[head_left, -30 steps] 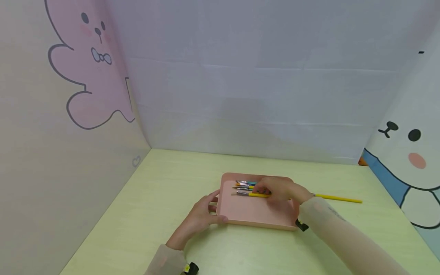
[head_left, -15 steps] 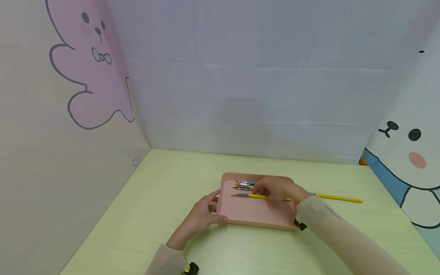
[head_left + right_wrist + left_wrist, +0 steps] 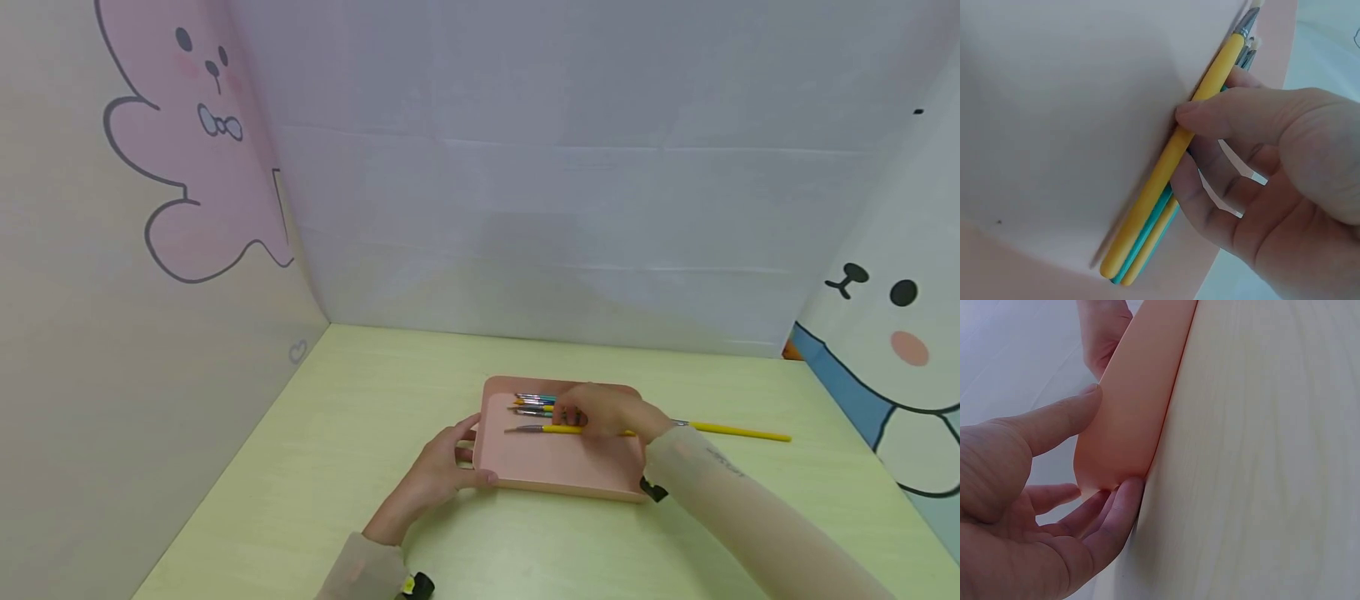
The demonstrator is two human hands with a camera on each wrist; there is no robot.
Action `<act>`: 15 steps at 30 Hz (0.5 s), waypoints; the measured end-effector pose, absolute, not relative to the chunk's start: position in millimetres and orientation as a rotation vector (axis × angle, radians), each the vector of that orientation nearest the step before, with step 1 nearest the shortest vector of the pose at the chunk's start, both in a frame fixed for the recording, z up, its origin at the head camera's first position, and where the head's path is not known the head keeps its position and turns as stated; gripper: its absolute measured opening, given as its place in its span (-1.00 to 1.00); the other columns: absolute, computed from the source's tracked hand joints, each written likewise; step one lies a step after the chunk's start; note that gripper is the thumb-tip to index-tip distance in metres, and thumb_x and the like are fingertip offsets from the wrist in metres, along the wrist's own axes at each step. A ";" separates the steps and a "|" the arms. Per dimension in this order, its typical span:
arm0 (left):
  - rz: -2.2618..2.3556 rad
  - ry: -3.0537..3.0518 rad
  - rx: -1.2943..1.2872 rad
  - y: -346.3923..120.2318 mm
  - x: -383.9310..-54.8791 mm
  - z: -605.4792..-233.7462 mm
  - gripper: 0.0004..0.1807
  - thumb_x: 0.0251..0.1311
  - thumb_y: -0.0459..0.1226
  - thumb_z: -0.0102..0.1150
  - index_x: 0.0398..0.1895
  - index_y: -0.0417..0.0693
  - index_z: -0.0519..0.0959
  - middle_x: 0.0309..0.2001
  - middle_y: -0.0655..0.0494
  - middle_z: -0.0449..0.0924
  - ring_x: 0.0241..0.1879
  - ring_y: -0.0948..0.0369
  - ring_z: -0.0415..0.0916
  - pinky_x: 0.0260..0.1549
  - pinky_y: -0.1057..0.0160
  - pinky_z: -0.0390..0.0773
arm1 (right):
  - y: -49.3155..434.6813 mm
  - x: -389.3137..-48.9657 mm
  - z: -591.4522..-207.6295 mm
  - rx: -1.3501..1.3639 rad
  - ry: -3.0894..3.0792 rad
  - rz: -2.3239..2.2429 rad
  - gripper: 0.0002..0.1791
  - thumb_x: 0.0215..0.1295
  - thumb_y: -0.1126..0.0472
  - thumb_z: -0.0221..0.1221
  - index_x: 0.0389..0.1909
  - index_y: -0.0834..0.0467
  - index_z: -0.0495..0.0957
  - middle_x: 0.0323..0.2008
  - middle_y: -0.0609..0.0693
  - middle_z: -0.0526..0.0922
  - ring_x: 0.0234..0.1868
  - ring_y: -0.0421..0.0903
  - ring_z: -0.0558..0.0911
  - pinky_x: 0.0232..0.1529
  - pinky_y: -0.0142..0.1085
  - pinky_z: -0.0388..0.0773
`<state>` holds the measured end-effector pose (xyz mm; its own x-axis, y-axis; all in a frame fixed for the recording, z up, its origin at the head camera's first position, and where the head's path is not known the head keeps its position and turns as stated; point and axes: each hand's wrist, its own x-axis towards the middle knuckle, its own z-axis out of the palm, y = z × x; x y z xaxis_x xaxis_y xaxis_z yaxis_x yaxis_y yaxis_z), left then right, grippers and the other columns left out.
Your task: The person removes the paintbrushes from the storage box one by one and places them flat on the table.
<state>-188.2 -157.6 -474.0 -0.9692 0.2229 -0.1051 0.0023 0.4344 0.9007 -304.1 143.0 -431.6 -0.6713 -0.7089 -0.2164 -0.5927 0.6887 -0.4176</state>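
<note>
A pink rectangular tray (image 3: 525, 462) lies on the table, its front left corner gripped by my left hand (image 3: 441, 468). In the left wrist view the thumb presses the tray's wall (image 3: 1132, 394) and the fingers bend around the corner. Inside the tray, my right hand (image 3: 613, 412) pinches a yellow-handled paintbrush (image 3: 1172, 153) with its thumb across the handle. This brush's bristles point left in the head view. Close behind it lie several more paintbrushes (image 3: 531, 402) with teal and yellow handles, partly hidden by the right hand.
Outside the tray, another yellow paintbrush (image 3: 738, 432) rests on the pale table (image 3: 375, 400) at the right, its bristle end hidden behind the right wrist. A grey-white backdrop (image 3: 525, 208) stands behind the table, with cartoon-printed panels on both sides.
The pinched yellow paintbrush has shifted slightly toward the tray's front, away from the others, and its handle end now shows beyond the right hand. My left hand and the tray stay in place.
</note>
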 end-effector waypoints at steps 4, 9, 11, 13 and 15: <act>1.550 2.480 0.199 -157.1 -188.3 -473.4 0.12 0.06 -0.21 0.69 0.68 0.05 0.24 0.33 -0.04 0.50 0.13 0.06 0.55 0.00 0.09 0.61 | 145.5 -301.7 -427.2 -0.974 2.561 -0.443 -0.56 0.32 0.54 0.23 -0.12 -0.12 0.72 -0.25 -0.17 0.60 -0.17 -0.14 0.52 -0.10 -0.22 0.48; 1.559 2.476 0.201 -157.3 -188.1 -473.0 0.12 0.06 -0.22 0.69 0.68 0.02 0.23 0.33 -0.04 0.50 0.12 0.06 0.56 0.00 0.08 0.61 | 152.0 -302.1 -416.6 -1.119 2.543 -0.533 -0.52 0.23 0.64 0.19 -0.10 0.01 0.73 -0.20 -0.09 0.64 -0.20 -0.08 0.55 -0.10 -0.23 0.54; 1.563 2.473 0.197 -157.5 -188.0 -473.2 0.12 0.06 -0.23 0.69 0.68 0.02 0.23 0.33 -0.03 0.50 0.12 0.06 0.56 0.00 0.09 0.61 | 155.7 -302.9 -412.1 -1.179 2.538 -0.543 -0.55 0.22 0.64 0.23 -0.10 0.03 0.72 -0.19 -0.08 0.65 -0.21 -0.08 0.57 -0.11 -0.25 0.55; 1.562 2.473 0.195 -157.6 -188.1 -473.6 0.12 0.05 -0.22 0.69 0.68 0.04 0.24 0.32 -0.03 0.50 0.12 0.06 0.56 -0.01 0.09 0.61 | 159.4 -303.1 -407.8 -1.186 2.535 -0.545 -0.56 0.23 0.62 0.26 -0.08 0.03 0.72 -0.16 -0.09 0.66 -0.19 -0.08 0.59 -0.10 -0.25 0.57; 1.562 2.473 0.195 -157.7 -188.2 -473.9 0.12 0.05 -0.22 0.69 0.67 0.05 0.24 0.32 -0.02 0.50 0.11 0.07 0.56 -0.01 0.09 0.61 | 163.7 -302.8 -403.8 -1.172 2.536 -0.543 -0.56 0.25 0.59 0.29 -0.07 0.00 0.70 -0.15 -0.13 0.65 -0.18 -0.11 0.59 -0.10 -0.26 0.58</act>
<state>-188.2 -157.7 -473.9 -0.9692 0.2223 -0.1060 -0.0002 0.4297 0.9030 -302.8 163.7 -403.8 -0.6247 -0.7736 -0.1064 -0.6623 0.5970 -0.4527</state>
